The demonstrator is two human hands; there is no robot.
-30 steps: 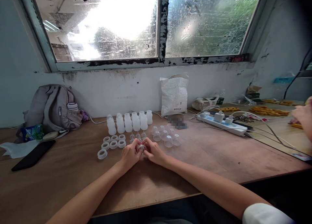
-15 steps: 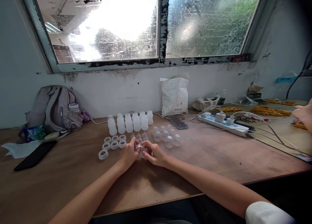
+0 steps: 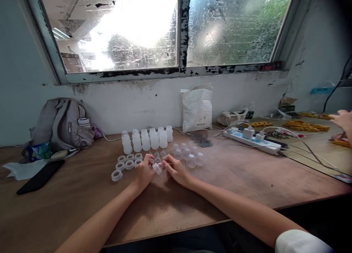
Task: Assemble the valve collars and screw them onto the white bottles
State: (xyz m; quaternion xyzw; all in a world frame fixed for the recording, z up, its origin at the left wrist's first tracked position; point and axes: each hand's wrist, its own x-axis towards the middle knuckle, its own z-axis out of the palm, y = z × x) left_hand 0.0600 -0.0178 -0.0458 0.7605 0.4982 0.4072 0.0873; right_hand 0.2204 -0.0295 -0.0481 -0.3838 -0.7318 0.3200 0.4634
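A clear, ribbed bottle collar [image 3: 157, 168] is tilted between my two hands, just above the table. My left hand [image 3: 144, 173] is closed around its left side. From the right, the bent fingers of my right hand [image 3: 177, 170] pinch at its edge; the fingertips are partly hidden. Whether a teat sits inside the collar I cannot tell. Right behind my fingers stand several clear teats [image 3: 157, 154]. Left of my left hand lie several translucent collars [image 3: 117, 175]. Several frosted baby bottles [image 3: 145, 140] stand upright behind, and several clear dome caps [image 3: 190, 160] are grouped at right.
A white power strip [image 3: 251, 141] with plugs and cables lies at right. A white bag [image 3: 197, 108] leans on the wall. At left are a grey backpack [image 3: 62, 124] and a black phone-like slab [image 3: 40, 176]. Another person's hand [image 3: 343, 123] is at far right.
The collar has been tipped so its ribbed side now faces me. My right hand's fingers have shifted slightly around it. The other person's hand at far right has moved a little.
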